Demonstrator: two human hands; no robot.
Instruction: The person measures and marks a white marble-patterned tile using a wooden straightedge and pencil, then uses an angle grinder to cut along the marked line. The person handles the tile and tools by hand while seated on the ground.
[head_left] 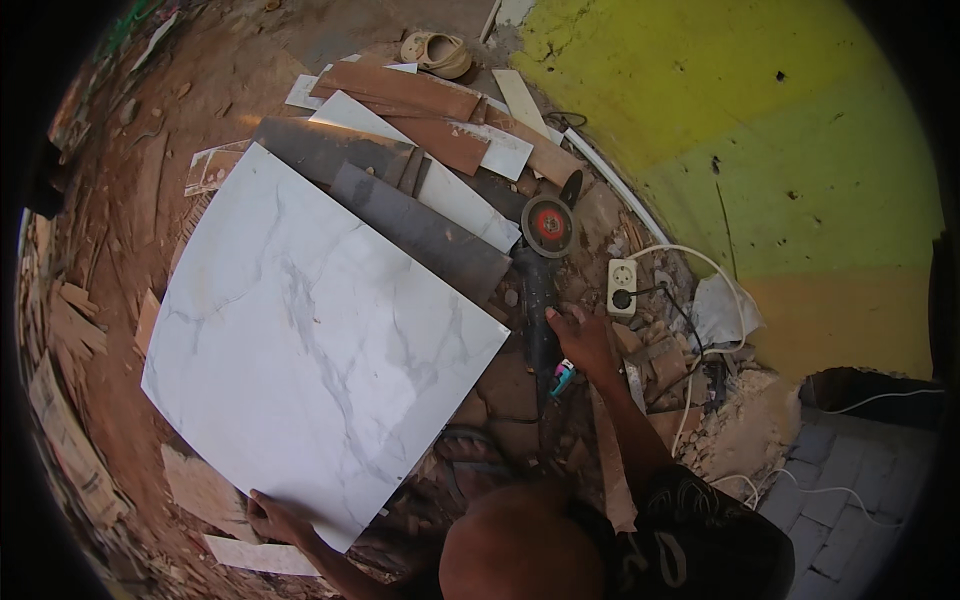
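Note:
A large white marble-patterned tile (pixel 310 320) lies at a slant over other pieces in front of me. My left hand (pixel 275 519) is closed on its near left edge, and part of the fingers is hidden there. Right of the tile is a black angle grinder (pixel 540 310) with a grey and red disc (pixel 548 226) at its far end. My right hand (pixel 583 345) is beside the grinder's body, thumb and forefinger apart, with nothing seen in it. A small teal and pink object (pixel 562 378) sits just below that hand; its kind is unclear.
Brown and white tile offcuts (pixel 430 110) pile up at the back, near a cream round container (pixel 437 54). A white power strip (pixel 622 288) with a black plug and loose cables lies right, among rubble (pixel 745 425). A yellow-green wall (pixel 740 130) bounds the right side.

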